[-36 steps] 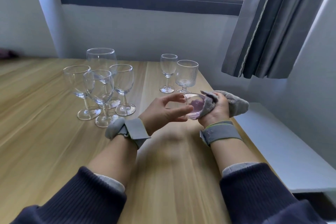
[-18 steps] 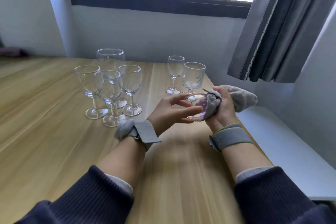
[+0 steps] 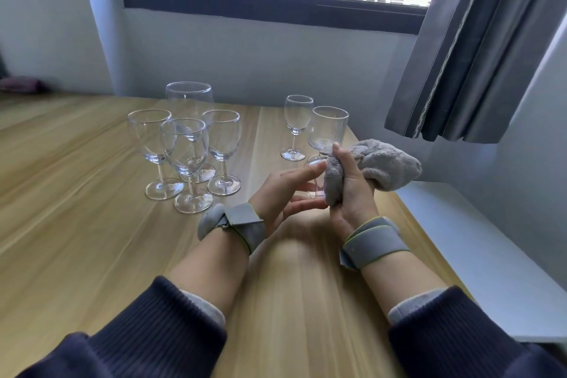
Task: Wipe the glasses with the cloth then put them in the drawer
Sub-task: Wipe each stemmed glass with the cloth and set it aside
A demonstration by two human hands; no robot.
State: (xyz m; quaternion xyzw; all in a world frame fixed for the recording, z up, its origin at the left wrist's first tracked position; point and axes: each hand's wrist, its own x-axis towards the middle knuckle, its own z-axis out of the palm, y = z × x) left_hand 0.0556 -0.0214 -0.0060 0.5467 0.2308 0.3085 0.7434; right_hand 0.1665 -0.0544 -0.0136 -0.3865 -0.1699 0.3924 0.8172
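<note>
A small clear glass (image 3: 313, 184) lies on its side between my hands above the wooden table (image 3: 92, 239). My left hand (image 3: 287, 193) grips it by thumb and fingertips. My right hand (image 3: 349, 190) clutches a grey fluffy cloth (image 3: 380, 166) and presses part of it into the glass, hiding most of it. Several stemmed wine glasses (image 3: 184, 163) stand in a cluster at the left. A small wine glass (image 3: 296, 126) and a ribbed glass (image 3: 326, 132) stand behind my hands. No drawer shows.
A white ledge (image 3: 478, 255) runs along the table's right edge, lower than the tabletop. A grey curtain (image 3: 478, 49) hangs at the upper right beside the dark-framed window (image 3: 276, 6). Bare tabletop stretches to the left and toward me.
My right hand has turned with the cloth, which now covers more of the glass. The view has shifted so the scene sits further right.
</note>
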